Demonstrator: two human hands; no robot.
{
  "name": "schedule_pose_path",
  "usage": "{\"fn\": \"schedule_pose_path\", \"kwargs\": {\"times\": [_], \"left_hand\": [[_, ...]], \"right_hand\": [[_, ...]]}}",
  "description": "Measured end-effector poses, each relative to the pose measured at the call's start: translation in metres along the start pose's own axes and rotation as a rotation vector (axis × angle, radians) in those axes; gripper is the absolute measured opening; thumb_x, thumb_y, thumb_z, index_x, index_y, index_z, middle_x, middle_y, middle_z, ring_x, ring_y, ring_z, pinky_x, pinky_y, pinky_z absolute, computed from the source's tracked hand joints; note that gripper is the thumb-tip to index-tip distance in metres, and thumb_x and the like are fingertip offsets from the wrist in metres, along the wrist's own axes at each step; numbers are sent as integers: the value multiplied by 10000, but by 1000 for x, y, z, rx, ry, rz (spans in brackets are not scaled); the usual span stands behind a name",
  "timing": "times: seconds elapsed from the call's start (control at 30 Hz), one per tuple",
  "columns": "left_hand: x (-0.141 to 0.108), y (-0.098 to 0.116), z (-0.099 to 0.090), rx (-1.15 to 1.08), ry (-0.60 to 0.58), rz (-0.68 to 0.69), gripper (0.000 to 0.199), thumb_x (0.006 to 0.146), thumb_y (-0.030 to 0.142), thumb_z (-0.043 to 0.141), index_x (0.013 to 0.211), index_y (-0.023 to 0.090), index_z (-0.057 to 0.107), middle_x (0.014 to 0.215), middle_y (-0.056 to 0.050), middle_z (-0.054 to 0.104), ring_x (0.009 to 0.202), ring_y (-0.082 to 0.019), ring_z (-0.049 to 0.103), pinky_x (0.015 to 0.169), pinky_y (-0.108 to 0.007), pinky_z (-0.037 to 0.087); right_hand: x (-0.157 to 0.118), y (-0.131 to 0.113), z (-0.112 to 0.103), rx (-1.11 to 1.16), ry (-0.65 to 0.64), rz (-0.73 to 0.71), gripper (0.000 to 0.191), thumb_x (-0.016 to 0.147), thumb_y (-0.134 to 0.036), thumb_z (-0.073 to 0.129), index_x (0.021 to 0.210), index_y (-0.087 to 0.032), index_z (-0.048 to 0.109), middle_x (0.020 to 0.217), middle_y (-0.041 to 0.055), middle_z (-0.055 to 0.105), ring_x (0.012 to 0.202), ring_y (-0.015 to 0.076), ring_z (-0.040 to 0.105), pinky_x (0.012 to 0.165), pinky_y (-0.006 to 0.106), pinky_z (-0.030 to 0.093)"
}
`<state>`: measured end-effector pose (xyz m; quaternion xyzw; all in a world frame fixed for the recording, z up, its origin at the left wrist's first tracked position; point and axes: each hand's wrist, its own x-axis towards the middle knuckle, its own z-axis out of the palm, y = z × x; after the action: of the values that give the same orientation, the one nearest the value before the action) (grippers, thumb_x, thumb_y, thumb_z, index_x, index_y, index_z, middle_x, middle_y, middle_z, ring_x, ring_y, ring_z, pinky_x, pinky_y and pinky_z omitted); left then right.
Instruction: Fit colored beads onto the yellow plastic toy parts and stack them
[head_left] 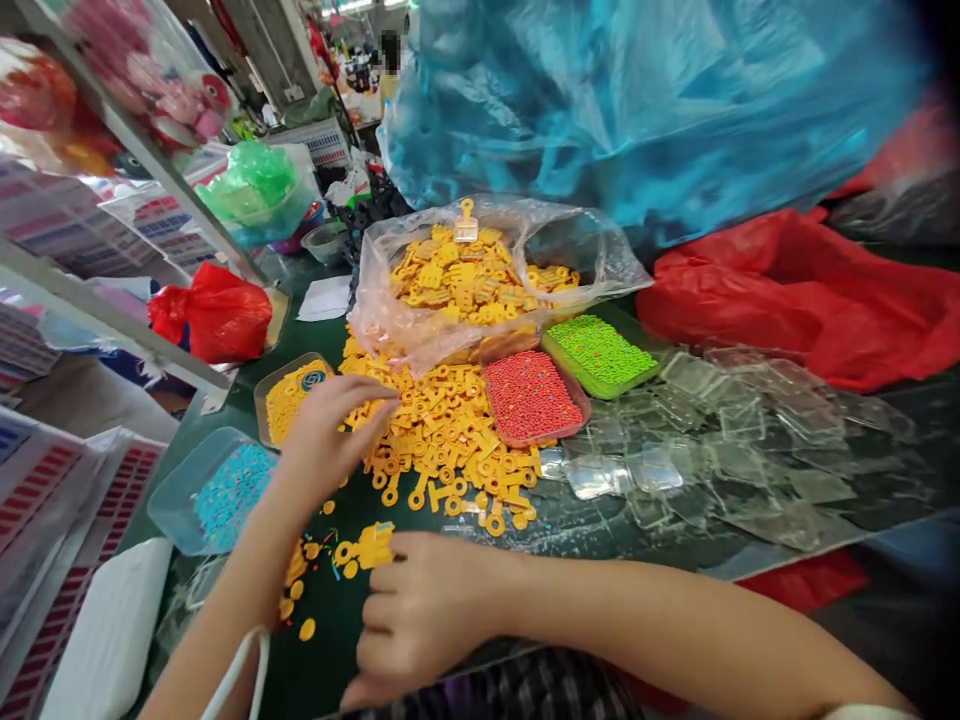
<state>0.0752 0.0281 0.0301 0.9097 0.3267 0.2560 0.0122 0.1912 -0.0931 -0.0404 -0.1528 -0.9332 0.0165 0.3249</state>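
Observation:
My right hand (420, 605) is closed near the front edge of the table, with a yellow plastic piece (371, 546) at its fingertips. This piece has a ring at one end and a wide, flat body. My left hand (334, 430) reaches over the left side of a pile of yellow ring-ended pieces (450, 430). Its fingers are stretched out, the thumb slightly apart below them, and I see nothing held in it. Small yellow discs (307, 629) and bits lie below the left hand, partly hidden by the forearm.
Behind the pile, a clear bag (600, 275) holds more yellow pieces. Trays of red beads (532, 395), green beads (600, 355), blue beads (232, 490) and yellow beads (285, 400) surround it. Clear plastic pieces (720, 450) cover the right side. A metal post (161, 165) stands left.

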Motion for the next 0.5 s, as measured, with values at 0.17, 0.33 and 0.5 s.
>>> {"fn": "schedule_pose_path", "kwargs": {"times": [0.17, 0.33, 0.5], "left_hand": [[59, 72, 53, 15, -303, 349, 259, 982, 364, 498, 1023, 198, 693, 982, -42, 703, 925, -191, 613, 816, -321, 462], [96, 86, 90, 186, -586, 359, 249, 902, 363, 639, 1064, 185, 703, 1029, -64, 691, 1006, -239, 582, 854, -356, 426], [102, 85, 105, 170, -669, 324, 289, 856, 397, 688, 1066, 199, 707, 1049, -65, 673, 1010, -240, 557, 834, -342, 398]], "right_hand": [[6, -4, -2, 53, -85, -217, 405, 862, -323, 615, 534, -225, 397, 410, -93, 430, 407, 100, 429, 500, 261, 371], [6, -1, -14, 5, -195, -220, 415, 918, -318, 560, 579, -220, 344, 518, -75, 568, 499, 92, 540, 506, 247, 379], [8, 1, -21, -4, -267, -207, 523, 960, -308, 500, 581, -204, 155, 540, -74, 581, 547, 80, 572, 533, 243, 387]]}}
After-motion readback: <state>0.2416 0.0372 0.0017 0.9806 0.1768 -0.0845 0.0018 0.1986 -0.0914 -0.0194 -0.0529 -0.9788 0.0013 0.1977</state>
